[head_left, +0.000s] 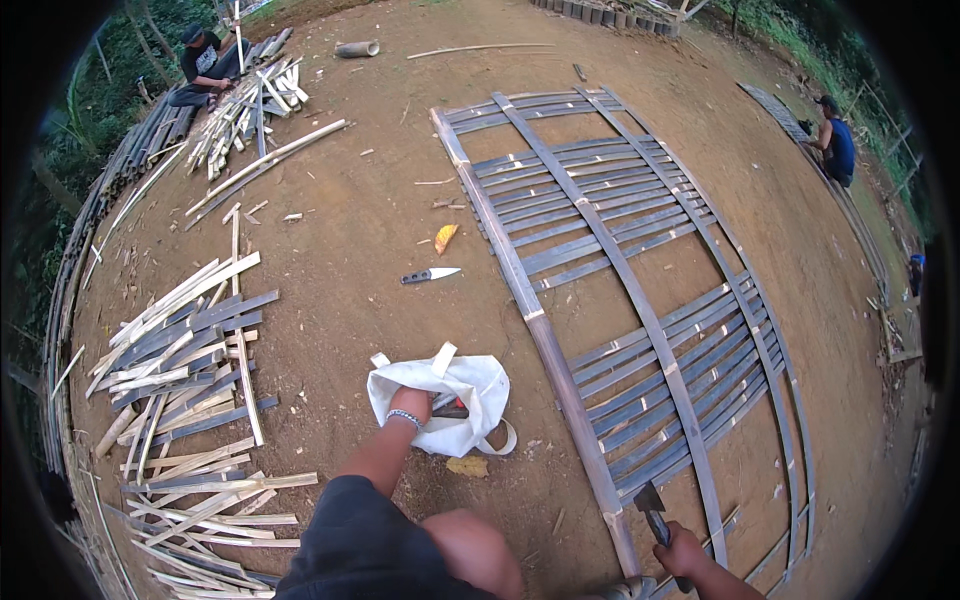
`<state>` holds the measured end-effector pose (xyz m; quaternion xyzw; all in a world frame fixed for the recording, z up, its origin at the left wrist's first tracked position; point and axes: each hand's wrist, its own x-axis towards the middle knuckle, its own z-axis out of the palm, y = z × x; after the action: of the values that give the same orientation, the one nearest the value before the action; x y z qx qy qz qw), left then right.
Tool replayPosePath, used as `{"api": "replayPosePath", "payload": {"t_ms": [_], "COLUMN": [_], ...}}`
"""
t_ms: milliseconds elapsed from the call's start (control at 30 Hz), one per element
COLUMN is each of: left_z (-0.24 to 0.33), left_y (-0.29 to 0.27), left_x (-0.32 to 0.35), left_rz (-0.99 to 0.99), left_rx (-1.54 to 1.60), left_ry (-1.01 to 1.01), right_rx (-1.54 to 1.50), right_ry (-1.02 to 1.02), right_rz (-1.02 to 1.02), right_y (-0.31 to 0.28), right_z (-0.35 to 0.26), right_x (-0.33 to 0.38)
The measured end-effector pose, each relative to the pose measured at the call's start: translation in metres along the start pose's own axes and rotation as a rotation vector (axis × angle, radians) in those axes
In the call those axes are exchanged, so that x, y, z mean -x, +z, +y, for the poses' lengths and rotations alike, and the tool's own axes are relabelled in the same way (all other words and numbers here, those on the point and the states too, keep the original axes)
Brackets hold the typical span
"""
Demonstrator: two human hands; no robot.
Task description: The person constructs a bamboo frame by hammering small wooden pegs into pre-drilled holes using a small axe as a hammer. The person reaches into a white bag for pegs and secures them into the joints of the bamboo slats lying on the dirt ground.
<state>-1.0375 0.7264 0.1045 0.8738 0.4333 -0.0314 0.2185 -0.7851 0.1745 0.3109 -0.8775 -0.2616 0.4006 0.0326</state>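
My left hand (411, 403), a bracelet at its wrist, reaches down into a white cloth bag (483, 385) that stands open on the dirt. Its fingers are hidden inside, close to some dark and red items (452, 408) I cannot make out. At the lower right my right hand (683, 553) is closed round the black grip of what looks like a hammer (651, 505), its dark squarish head pointing up and away. That hammer is over the near end of a large bamboo lattice panel (575, 400). A small knife (430, 275) lies beyond the bag, its pale blade pointing right.
Piles of split bamboo strips (190, 370) lie along the left. Farther back are more strips (235, 125), long poles (110, 190) and a seated person (208, 65). Another person (833, 140) crouches at the far right beside a second panel (775, 108). A yellow leaf (445, 238) lies past the knife.
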Motion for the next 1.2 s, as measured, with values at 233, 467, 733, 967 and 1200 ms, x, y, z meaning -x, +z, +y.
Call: {"api": "replayPosePath", "payload": {"t_ms": [233, 467, 733, 967, 1200], "left_z": [-0.006, 0.044, 0.119, 0.147, 0.172], "left_y": [-0.024, -0.078, -0.037, 0.057, 0.113], "left_x": [0.047, 0.118, 0.127, 0.082, 0.046], "left_rz": [-0.003, 0.196, -0.157, -0.548, -0.592], "left_rx": [0.076, 0.285, 0.726, 0.924, 0.99], "left_ry": [0.044, 0.153, 0.234, -0.063, -0.113], "right_rx": [0.065, -0.41, -1.522, -1.834, -1.912], "right_ry": [-0.101, -0.015, 0.074, 0.142, 0.218], "right_rz": [-0.097, -0.158, -0.053, 0.016, 0.066], "right_y": [-0.021, 0.023, 0.097, 0.108, 0.113], "right_z": [-0.012, 0.006, -0.072, -0.132, -0.144], "right_x": [-0.058, -0.099, -0.166, -0.202, -0.209]}}
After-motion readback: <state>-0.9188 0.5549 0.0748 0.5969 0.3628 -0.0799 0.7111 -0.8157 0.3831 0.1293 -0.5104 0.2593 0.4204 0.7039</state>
